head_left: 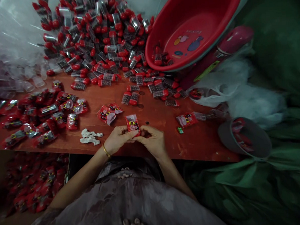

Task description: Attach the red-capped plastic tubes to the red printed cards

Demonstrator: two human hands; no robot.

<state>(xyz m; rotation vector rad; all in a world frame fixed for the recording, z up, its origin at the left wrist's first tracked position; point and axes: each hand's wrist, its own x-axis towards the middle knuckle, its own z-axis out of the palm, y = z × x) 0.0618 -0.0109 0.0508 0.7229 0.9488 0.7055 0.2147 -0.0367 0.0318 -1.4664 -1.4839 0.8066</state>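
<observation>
Both hands meet over the front of the reddish-brown table point(151, 146). Between them is a small red printed packet point(132, 122) with a black and yellow picture. My left hand point(117, 139), with a gold bangle at the wrist, pinches the packet's lower left side. The fingers of my right hand point(152, 139) close on its lower right edge. Just beyond my left hand lie flat red packets point(109, 114). A crumpled white glove-like piece point(90, 137) rests left of that hand. To the right of my right hand are another red packet point(187, 119) and a tiny green piece point(180, 130).
A heap of clear tubes with red caps point(106, 47) covers the back. Filled red packets point(47, 114) pile up at left, more below the table. A red basin point(193, 29) leans at back right, near a dark pink bottle point(219, 51), plastic bags point(228, 78) and a grey tub point(224, 138).
</observation>
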